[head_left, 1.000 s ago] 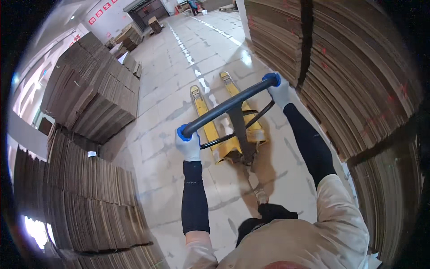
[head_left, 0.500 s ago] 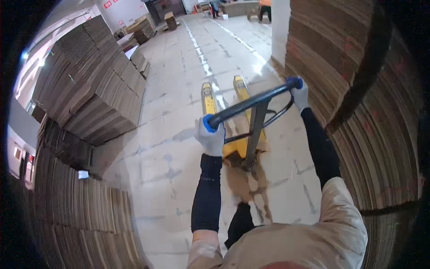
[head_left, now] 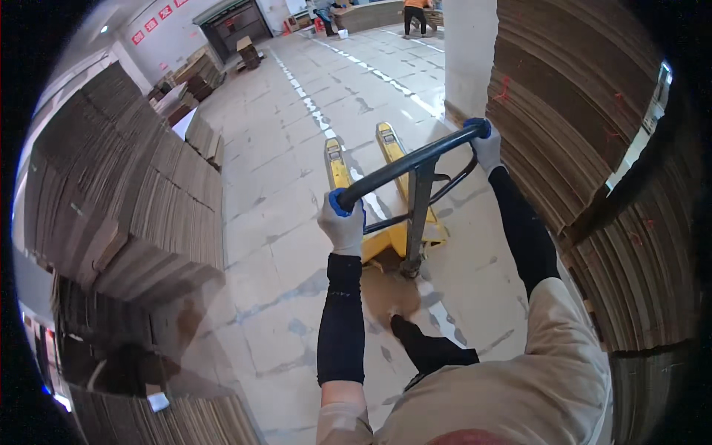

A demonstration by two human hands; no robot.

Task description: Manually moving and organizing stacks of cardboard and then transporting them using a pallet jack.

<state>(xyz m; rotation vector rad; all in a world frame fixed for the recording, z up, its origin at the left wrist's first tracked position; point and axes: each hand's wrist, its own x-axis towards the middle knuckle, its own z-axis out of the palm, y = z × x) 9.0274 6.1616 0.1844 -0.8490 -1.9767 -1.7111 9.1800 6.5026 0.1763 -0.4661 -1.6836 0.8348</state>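
Ahead of me stands a yellow hand pallet truck [head_left: 389, 241] with a black loop handle [head_left: 411, 165]. My left hand [head_left: 343, 226], in a pale glove with blue on the fingers, is closed around the handle's left end. Around the right end, farther up, wraps my right hand [head_left: 486, 144], gloved the same way. Both arms reach forward in black sleeves. The truck's two forks [head_left: 337, 165] point away from me, low over the floor, and carry nothing visible. One of my legs [head_left: 426, 345] shows behind the truck's base.
Tall stacks of flat cardboard [head_left: 126, 178] line the left. More cardboard stacks [head_left: 571, 111] rise close on my right beside a white pillar [head_left: 471, 59]. The tiled floor [head_left: 274, 222] has worn white lines. Far off, a person in orange [head_left: 417, 16] and another person [head_left: 324, 15] stand near long low cardboard piles.
The pallet truck and I have moved forward along the aisle, and the left stacks now sit nearer. My leg has stepped. Both hands keep their hold on the handle.
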